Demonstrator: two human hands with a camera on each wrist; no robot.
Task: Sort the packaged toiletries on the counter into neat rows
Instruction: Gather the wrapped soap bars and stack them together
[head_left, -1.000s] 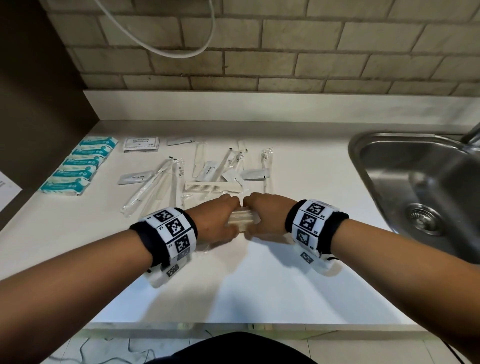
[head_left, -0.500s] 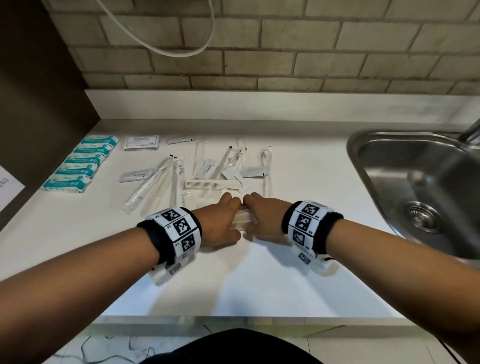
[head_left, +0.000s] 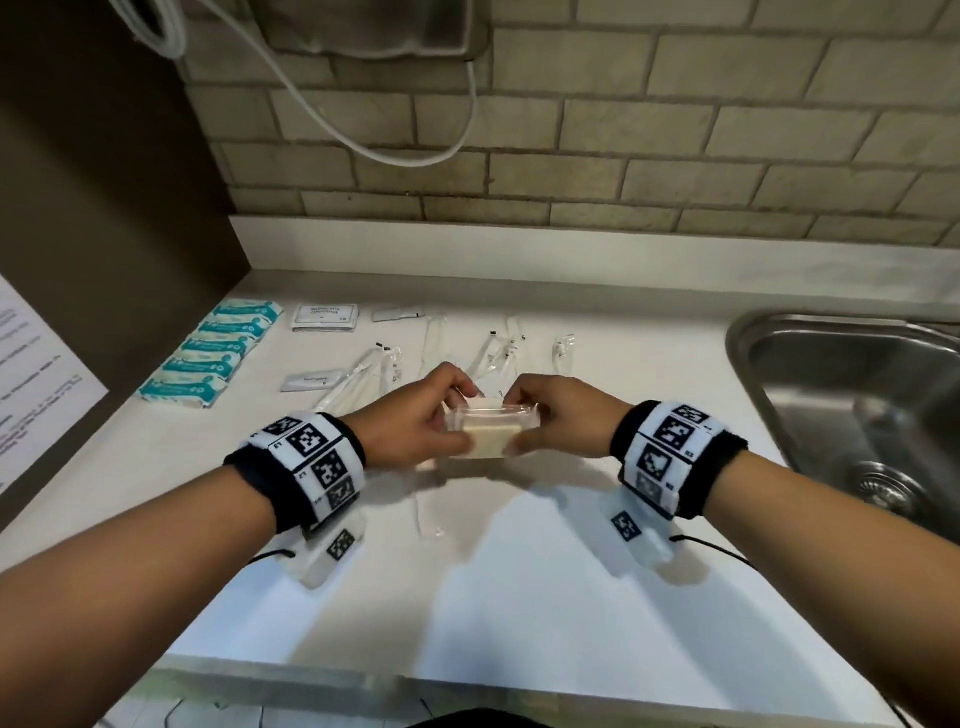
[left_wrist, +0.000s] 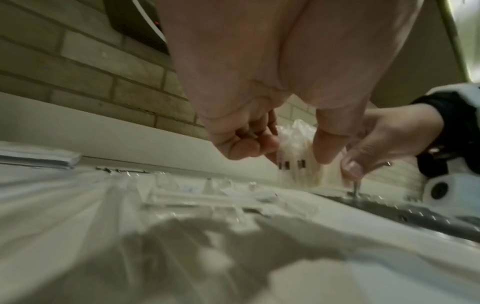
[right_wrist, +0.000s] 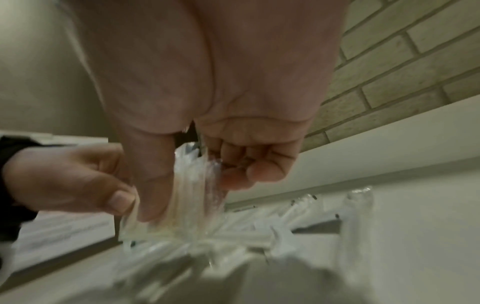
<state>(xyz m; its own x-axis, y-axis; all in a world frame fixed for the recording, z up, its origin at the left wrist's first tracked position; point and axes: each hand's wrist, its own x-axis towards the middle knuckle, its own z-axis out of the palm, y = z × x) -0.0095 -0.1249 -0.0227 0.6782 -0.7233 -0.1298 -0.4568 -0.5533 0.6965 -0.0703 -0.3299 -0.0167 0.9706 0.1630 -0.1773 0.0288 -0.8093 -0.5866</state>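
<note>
Both hands lift a stack of clear packets off the worktop.
Left hand (head_left: 415, 415) and right hand (head_left: 558, 415) pinch opposite ends of the packets (head_left: 491, 423), likely squaring them for a row.

Counter (head_left: 467, 587): open white surface along the near edge, below and between both forearms; passage free there.
Far-left corner: row of teal packets (head_left: 208, 358) beside the dark side panel (head_left: 104, 208), which blocks that flank.
Middle, beyond the hands: loose clear-wrapped items (head_left: 363, 374) and sachets (head_left: 325, 317), crowded.
Right: sink (head_left: 852, 415) drops below counter level.
Back: brick wall (head_left: 623, 156); hose (head_left: 395, 150) hangs looped above.
</note>
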